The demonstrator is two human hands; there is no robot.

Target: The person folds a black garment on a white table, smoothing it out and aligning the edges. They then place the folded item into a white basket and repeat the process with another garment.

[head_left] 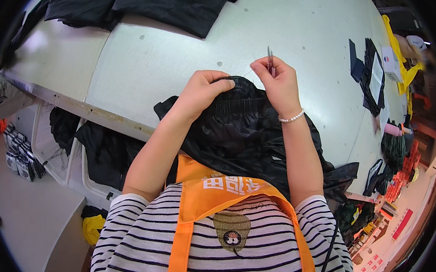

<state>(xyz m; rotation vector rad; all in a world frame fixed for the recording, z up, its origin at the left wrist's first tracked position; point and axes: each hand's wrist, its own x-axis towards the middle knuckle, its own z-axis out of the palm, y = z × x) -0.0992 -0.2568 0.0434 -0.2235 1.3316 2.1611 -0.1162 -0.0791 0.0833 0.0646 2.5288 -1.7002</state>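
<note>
I see the left hand [202, 92] gripping the black garment's [248, 134] elastic waistband [241, 103], right-hand fingers [263, 71] pinching small snips [270, 60] just beside it.

garment [248, 134] on table [172, 53] edge | left hand [202, 91] beside right hand [277, 84]

hands [240, 86] on black garment [243, 129], snips [270, 60]

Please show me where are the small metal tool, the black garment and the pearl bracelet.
small metal tool [270, 57], head view, on its thin shaft above the fingers.
black garment [243, 134], head view, on its shiny cloth.
pearl bracelet [291, 117], head view, on its beads.
</note>
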